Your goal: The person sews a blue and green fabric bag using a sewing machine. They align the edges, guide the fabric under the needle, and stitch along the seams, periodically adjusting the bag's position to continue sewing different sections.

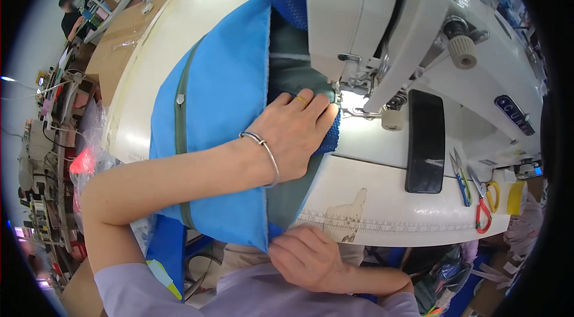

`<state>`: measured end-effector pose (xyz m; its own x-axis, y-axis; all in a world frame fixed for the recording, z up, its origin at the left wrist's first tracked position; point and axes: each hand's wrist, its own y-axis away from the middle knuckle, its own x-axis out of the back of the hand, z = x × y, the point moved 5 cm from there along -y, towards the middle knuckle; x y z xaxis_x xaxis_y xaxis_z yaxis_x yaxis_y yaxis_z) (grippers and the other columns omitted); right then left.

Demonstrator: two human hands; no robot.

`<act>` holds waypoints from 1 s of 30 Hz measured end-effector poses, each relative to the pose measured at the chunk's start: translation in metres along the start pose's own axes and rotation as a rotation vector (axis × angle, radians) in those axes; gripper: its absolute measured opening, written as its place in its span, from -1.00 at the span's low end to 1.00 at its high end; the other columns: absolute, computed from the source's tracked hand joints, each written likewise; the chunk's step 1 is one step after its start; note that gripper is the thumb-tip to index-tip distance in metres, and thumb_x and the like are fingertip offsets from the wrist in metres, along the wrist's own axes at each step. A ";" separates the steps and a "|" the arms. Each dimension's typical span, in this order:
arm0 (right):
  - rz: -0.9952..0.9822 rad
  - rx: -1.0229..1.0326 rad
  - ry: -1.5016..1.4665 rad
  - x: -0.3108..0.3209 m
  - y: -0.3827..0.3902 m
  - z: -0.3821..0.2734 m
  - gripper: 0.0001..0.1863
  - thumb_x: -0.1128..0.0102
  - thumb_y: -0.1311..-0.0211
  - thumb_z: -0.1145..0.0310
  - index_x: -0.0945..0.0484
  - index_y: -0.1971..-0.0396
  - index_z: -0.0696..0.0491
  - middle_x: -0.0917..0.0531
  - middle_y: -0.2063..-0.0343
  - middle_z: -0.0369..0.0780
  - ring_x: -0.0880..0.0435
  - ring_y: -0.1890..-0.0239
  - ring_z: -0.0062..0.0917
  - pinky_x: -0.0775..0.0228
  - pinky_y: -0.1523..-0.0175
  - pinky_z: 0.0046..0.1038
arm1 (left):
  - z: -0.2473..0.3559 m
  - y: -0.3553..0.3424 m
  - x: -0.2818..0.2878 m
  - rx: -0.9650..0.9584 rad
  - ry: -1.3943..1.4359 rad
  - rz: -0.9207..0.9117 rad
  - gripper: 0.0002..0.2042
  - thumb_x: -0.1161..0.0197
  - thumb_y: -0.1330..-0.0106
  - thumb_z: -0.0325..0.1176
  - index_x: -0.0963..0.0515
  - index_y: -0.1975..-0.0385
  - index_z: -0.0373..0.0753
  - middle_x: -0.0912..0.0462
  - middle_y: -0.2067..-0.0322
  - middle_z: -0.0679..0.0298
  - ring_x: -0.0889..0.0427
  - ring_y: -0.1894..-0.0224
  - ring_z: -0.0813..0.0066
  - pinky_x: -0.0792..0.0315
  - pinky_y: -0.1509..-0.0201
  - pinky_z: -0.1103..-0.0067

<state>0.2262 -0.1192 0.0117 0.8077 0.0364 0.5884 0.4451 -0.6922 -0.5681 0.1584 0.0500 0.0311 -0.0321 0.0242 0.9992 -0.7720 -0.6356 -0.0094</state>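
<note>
A bright blue fabric bag piece point(227, 90) with a dark green zipper point(181, 114) is spread over the sewing table. Grey-green fabric point(293, 197) and dark blue mesh point(327, 142) run along its right side, under the head of the white sewing machine point(353, 12). My left hand point(293, 132) lies flat on the grey-green fabric, fingertips pressing beside the lit presser foot point(356, 90). At the table's front edge, my right hand point(311, 257) is closed on the lower corner of the bag piece.
A black phone point(426, 141) lies right of the needle. Thread snips point(460, 179) and red-and-yellow-handled scissors point(483, 200) rest farther right, near a yellow roll point(516, 197). A printed ruler point(388, 221) follows the front edge. Another person point(72, 18) is far off at the upper left.
</note>
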 end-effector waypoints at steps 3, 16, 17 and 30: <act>0.022 -0.016 0.056 0.003 -0.003 0.000 -0.75 -0.35 0.03 0.48 -0.61 0.28 0.17 -0.62 0.25 -0.18 -0.62 0.17 -0.35 -0.53 0.08 -0.36 | 0.000 0.000 0.000 -0.007 -0.014 0.022 -0.28 -0.38 0.09 -0.47 -0.39 -0.22 -0.33 -0.48 0.00 0.03 -0.48 -0.09 0.08 -0.42 -0.17 0.27; 0.002 -0.073 0.037 0.007 -0.001 0.006 -0.74 -0.41 0.01 0.43 -0.63 0.27 0.11 -0.63 0.22 -0.22 -0.63 0.07 -0.34 -0.53 -0.01 -0.32 | -0.004 -0.004 -0.004 -0.033 0.027 0.074 -0.35 -0.46 0.10 -0.41 -0.46 -0.12 -0.31 -0.48 -0.03 0.03 -0.53 -0.10 0.06 -0.52 -0.14 0.30; 0.002 -0.076 0.036 0.008 -0.002 0.006 -0.74 -0.42 0.02 0.44 -0.63 0.27 0.12 -0.63 0.22 -0.21 -0.63 0.07 -0.34 -0.53 -0.01 -0.32 | -0.004 -0.005 -0.004 -0.018 0.031 0.044 -0.34 -0.47 0.10 -0.40 -0.46 -0.13 -0.30 -0.49 -0.05 0.03 -0.53 -0.11 0.05 -0.52 -0.14 0.30; 0.004 -0.082 0.057 0.009 -0.001 0.006 -0.74 -0.44 0.02 0.46 -0.62 0.29 0.17 -0.62 0.23 -0.19 -0.62 0.08 -0.32 -0.56 0.03 -0.32 | -0.002 0.011 0.006 -0.036 0.038 0.132 -0.23 -0.50 0.14 -0.39 -0.40 -0.22 -0.31 -0.48 -0.15 0.01 -0.53 -0.19 -0.01 -0.51 -0.20 0.26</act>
<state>0.2350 -0.1138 0.0143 0.7853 -0.0057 0.6191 0.4070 -0.7488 -0.5231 0.1479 0.0446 0.0368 -0.1585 -0.0280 0.9870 -0.7815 -0.6073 -0.1427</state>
